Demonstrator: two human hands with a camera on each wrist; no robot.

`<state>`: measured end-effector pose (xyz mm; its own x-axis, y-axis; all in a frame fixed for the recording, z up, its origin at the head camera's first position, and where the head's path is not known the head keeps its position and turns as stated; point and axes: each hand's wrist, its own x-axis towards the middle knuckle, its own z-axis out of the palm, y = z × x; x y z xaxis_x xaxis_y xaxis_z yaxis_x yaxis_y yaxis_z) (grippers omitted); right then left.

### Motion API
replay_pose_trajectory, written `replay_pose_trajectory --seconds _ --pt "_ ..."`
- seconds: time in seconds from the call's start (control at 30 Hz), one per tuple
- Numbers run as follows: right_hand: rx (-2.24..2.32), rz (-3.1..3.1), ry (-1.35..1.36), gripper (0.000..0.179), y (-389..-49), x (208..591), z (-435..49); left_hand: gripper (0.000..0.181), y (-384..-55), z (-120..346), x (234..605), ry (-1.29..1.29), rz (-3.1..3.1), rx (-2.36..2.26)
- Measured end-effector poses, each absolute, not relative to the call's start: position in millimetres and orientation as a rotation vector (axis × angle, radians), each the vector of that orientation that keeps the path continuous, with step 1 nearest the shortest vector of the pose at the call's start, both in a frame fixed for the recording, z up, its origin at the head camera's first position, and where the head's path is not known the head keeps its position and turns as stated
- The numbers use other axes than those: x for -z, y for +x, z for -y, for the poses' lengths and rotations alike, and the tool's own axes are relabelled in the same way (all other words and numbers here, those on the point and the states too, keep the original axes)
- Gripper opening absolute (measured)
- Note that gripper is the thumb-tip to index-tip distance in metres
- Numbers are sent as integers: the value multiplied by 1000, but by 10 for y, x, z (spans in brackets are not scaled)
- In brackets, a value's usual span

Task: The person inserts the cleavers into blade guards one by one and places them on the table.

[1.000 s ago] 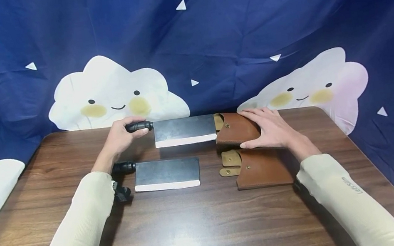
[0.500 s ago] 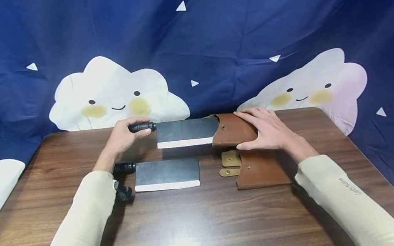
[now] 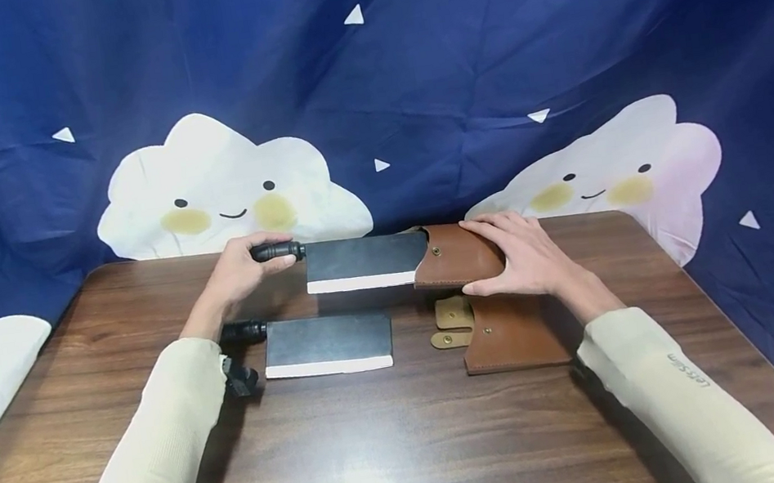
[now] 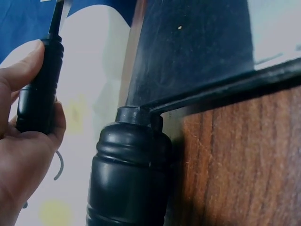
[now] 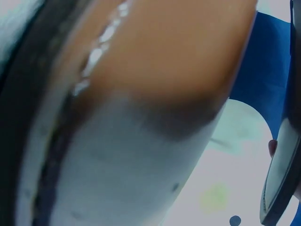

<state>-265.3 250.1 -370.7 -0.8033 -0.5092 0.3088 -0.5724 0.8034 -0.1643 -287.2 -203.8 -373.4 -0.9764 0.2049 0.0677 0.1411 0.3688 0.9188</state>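
Observation:
My left hand (image 3: pixel 236 277) grips the black handle of the upper cleaver (image 3: pixel 363 260), thumb below and fingers above. The blade's right end sits inside the mouth of a brown leather sheath (image 3: pixel 454 253), and most of the blade shows outside it. The right hand (image 3: pixel 528 253) holds that sheath, thumb at its lower edge and fingers over the top. In the left wrist view, fingers wrap the gripped handle (image 4: pixel 40 94). A second cleaver handle (image 4: pixel 123 174) stands large in front of it. Blurred brown leather (image 5: pixel 178 52) fills much of the right wrist view.
On the wooden table (image 3: pixel 424 451), a second cleaver (image 3: pixel 327 341) lies below the first. A second sheath (image 3: pixel 514 331), its snap flaps spread leftward, lies partly under the right forearm. A blue curtain (image 3: pixel 407 65) with clouds hangs behind the table's far edge.
The upper sheath has moved left over the cleaver's right end, with the right hand on it. Its tan flap is now mostly hidden. The cleaver itself has shifted only slightly.

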Motion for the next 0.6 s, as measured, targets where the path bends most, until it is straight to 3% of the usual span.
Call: replay_pose_trajectory --seconds 0.6 --pt "-359 2708 860 103 -2639 3665 -2431 47 -2888 2004 3761 302 -2608 -1811"
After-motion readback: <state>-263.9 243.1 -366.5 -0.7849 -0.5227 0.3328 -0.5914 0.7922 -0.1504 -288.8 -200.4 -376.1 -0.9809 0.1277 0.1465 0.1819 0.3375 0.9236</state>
